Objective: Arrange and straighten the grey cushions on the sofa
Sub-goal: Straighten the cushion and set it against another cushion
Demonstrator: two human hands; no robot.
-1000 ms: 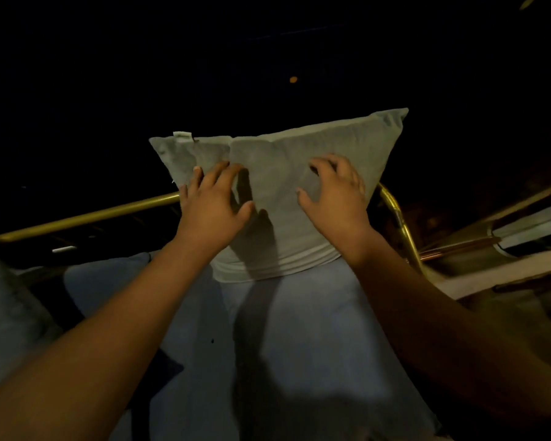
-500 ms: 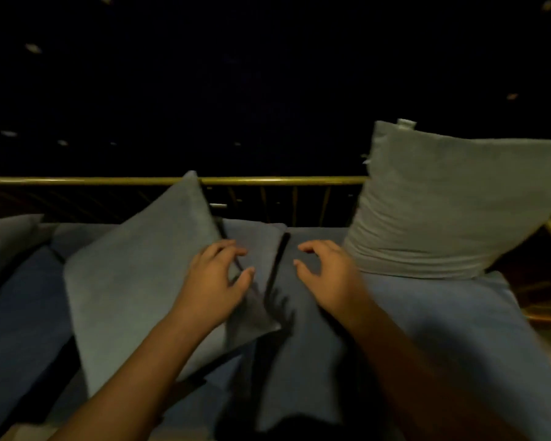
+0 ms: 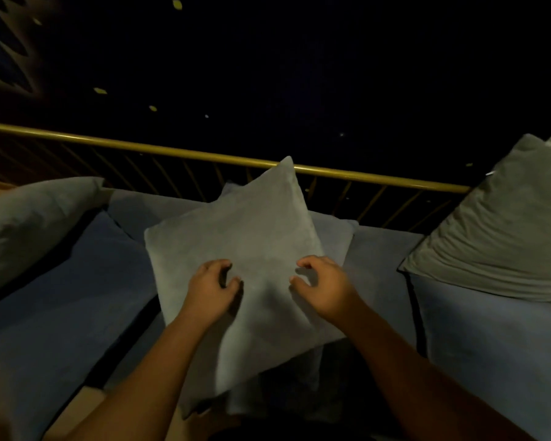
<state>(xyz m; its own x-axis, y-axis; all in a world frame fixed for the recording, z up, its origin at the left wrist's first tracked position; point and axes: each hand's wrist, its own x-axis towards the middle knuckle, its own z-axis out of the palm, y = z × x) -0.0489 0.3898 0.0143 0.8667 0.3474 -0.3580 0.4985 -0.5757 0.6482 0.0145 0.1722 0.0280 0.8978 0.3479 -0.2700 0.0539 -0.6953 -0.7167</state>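
Note:
A pale grey cushion (image 3: 236, 230) sits tilted in the middle of the blue-grey sofa seat (image 3: 61, 313), one corner pointing up at the rail. My left hand (image 3: 212, 288) and my right hand (image 3: 323, 284) are on its front face, fingers curled and pinching the fabric. A second grey cushion (image 3: 336, 240) lies partly hidden behind and under it. Another grey cushion (image 3: 497, 237) stands upright at the right end, leaning on the rail. One more grey cushion (image 3: 29, 218) lies slumped at the far left.
A brass rail (image 3: 172, 151) with thin bars runs along the sofa's back; beyond it all is dark. A dark gap (image 3: 415, 313) splits the seat pads on the right. A pale wooden edge (image 3: 83, 405) shows at the sofa's front, lower left.
My view has swung left, away from the right-end cushion I let go of. Both hands have moved onto the middle cushion and curled their fingers into it; it now sits more upright.

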